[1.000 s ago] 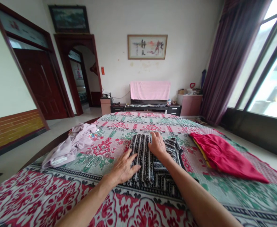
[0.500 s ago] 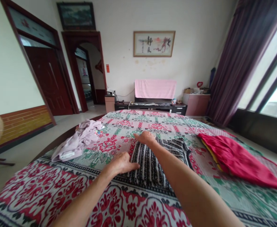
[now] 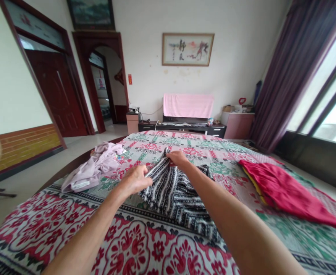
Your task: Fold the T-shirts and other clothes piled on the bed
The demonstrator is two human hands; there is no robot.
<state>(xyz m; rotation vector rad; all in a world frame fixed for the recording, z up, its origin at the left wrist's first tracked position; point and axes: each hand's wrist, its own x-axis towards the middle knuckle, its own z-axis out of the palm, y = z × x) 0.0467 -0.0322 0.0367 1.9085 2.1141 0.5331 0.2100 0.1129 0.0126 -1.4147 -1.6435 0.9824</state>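
Observation:
A black-and-white striped knit garment (image 3: 168,191) lies in front of me on the patterned cloth (image 3: 130,244). My left hand (image 3: 136,179) pinches its left edge between thumb and fingers. Farther up, my right hand (image 3: 178,157) grips a raised corner of the same garment, lifting that side off the cloth. The near right part rests in loose folds, partly hidden behind my right forearm.
A pale pink garment (image 3: 96,166) lies crumpled at the left of the table. On the right is a red garment (image 3: 288,191) with a yellow edge. Beyond the table, a pink towel (image 3: 188,105) covers a screen on a low black cabinet (image 3: 218,131).
Both hands have closed on the striped garment and lifted its left side. The once flat, folded piece is now bunched and slanted, its near part spread farther right and toward me.

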